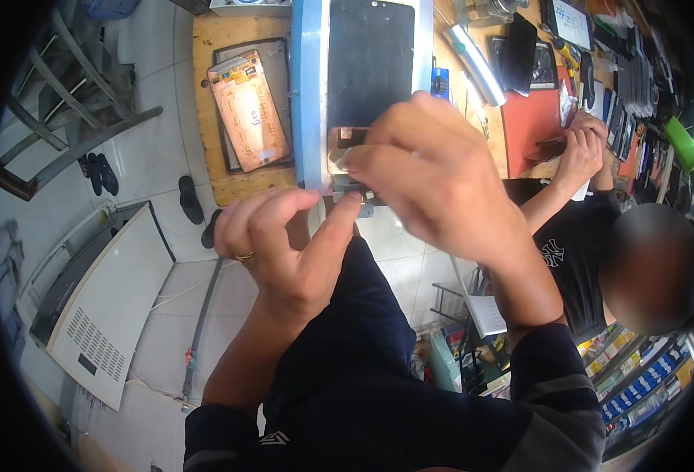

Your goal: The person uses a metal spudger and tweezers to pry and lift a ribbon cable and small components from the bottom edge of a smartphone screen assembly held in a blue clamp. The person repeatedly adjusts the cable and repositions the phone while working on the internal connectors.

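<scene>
A dark glass screen panel (370,63) lies on a white bed with pale blue sides (309,102). Thin dark and copper-coloured strips (352,135) show at its near end. Over that end, my right hand (441,173) is slightly blurred, its thumb and forefinger pinched together by a small pale piece, too unclear to name. My left hand (284,244), with a ring on one finger, is at the bed's front edge. Its forefinger touches the left corner, and its thumb tip rests by the dark strip, apart from the forefinger.
Left of the bed, a copper-coloured panel (248,110) lies on a black frame on the wooden table (201,102). At right are a silver roll (476,67), a red mat (520,126) and a co-worker's hands (579,153). A white perforated panel (107,315) stands on the floor.
</scene>
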`<state>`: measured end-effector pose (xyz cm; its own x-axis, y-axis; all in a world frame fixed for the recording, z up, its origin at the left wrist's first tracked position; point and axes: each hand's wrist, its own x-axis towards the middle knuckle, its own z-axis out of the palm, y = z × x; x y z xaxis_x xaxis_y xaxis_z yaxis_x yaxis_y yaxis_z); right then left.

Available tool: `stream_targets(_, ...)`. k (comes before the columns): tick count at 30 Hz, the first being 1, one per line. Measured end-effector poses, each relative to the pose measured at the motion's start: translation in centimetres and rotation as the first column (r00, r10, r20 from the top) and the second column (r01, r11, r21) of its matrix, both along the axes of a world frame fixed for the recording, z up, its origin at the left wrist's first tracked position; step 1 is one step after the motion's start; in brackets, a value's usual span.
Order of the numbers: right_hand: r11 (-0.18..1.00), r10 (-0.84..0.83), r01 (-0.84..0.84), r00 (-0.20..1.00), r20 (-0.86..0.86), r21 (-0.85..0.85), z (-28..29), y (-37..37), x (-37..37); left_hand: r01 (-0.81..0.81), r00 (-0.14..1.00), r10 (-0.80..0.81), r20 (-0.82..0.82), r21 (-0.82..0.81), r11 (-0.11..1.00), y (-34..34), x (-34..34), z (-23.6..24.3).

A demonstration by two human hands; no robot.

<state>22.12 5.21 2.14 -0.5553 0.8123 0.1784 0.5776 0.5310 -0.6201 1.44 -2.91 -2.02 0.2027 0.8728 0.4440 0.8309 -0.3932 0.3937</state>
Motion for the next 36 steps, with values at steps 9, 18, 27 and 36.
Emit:
stream_targets(9,0.976,-0.203,0.168,0.937,0.285,0.14,4.0,-0.7,3.3,0.008,1.0,-0.008,0.014,-0.012,1.0,-0.4,-0.5,-0.2)
stream_targets(18,0.994,0.107,-0.104,0.985,0.139,-0.032,-0.1,-0.4,-0.9,0.02,1.0,-0.021,-0.017,-0.028,0.999,-0.7,-0.9,-0.1)
stream_targets(27,0.998,0.067,-0.064,0.949,0.307,-0.018,3.5,0.4,2.1,0.031,0.999,-0.032,-0.013,-0.025,0.999,-0.6,-0.9,-0.2)
stream_targets(36,0.986,0.164,-0.152,0.968,0.192,-0.074,1.4,-0.2,-0.4,0.039,0.999,-0.04,-0.016,-0.064,0.997,-0.8,-1.1,0.1)
